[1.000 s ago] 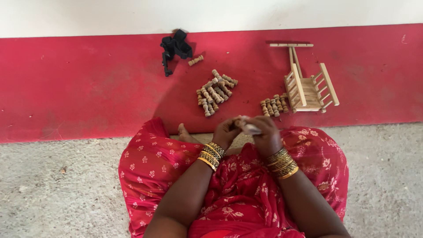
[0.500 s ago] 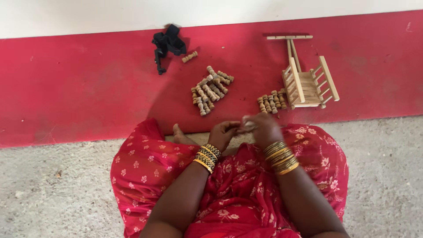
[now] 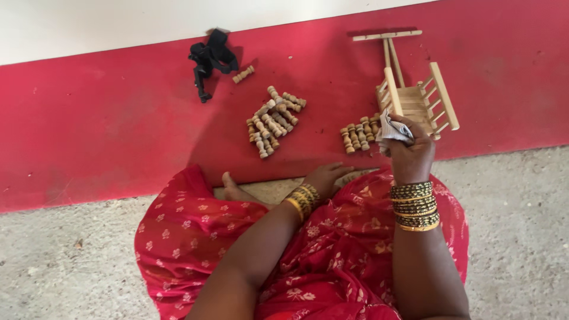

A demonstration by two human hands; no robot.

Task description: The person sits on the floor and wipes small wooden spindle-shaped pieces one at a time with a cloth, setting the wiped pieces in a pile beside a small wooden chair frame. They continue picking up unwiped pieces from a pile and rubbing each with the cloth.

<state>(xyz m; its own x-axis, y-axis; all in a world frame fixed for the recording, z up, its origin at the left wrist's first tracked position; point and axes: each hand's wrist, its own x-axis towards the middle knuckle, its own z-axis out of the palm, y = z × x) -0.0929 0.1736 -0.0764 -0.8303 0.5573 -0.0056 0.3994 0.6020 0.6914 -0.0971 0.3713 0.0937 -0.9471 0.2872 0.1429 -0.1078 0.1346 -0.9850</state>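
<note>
I sit on the floor in a red patterned garment (image 3: 332,261). My right hand (image 3: 409,151) is raised toward the red strip, shut on a small folded grey-white piece of paper or cloth (image 3: 391,127), close to a small pile of turned wooden pegs (image 3: 358,135) and a little wooden cart frame (image 3: 415,95). My left hand (image 3: 326,176) rests low on my lap near my knee, fingers loosely spread, holding nothing. Both wrists carry gold bangles.
A bigger heap of wooden pegs (image 3: 274,121) lies on the red floor strip (image 3: 106,118). A black strap-like object (image 3: 210,59) and a single peg (image 3: 243,74) lie farther back by the white wall. Grey rough floor (image 3: 65,261) surrounds me.
My hands were together at my lap. The right hand has since lifted forward and right toward the small peg pile with the grey-white piece; the left stayed low.
</note>
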